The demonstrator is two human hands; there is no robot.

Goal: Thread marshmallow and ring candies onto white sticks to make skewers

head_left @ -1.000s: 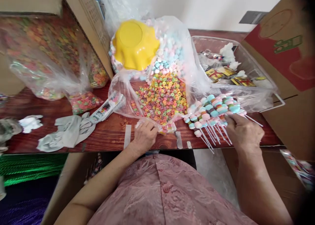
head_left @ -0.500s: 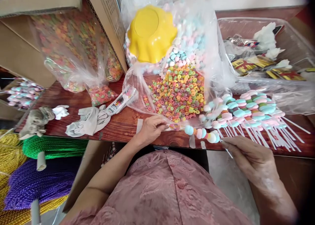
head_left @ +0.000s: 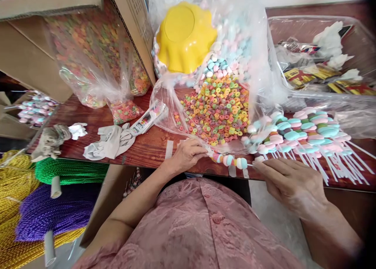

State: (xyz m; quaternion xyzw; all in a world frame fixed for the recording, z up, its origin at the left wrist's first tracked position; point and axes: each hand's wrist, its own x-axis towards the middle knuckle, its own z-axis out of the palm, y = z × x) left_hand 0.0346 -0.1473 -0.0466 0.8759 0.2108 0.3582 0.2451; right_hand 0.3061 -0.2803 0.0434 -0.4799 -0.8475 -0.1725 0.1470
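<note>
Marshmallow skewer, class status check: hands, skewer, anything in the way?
Right hand pinching stick; left hand pinching wrapper. Marshmallow skewer between hands, left end seemingly in wrapper. Gummy rings close behind, not blocking.

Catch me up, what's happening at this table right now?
The person's right hand grips the stick end of a candy skewer. The skewer's other end points toward the left hand, whose fingers pinch what looks like a clear wrapper. More skewers lie piled beyond the right hand. Loose ring-shaped candies lie ahead, and an upturned yellow bowl sits behind them.
</note>
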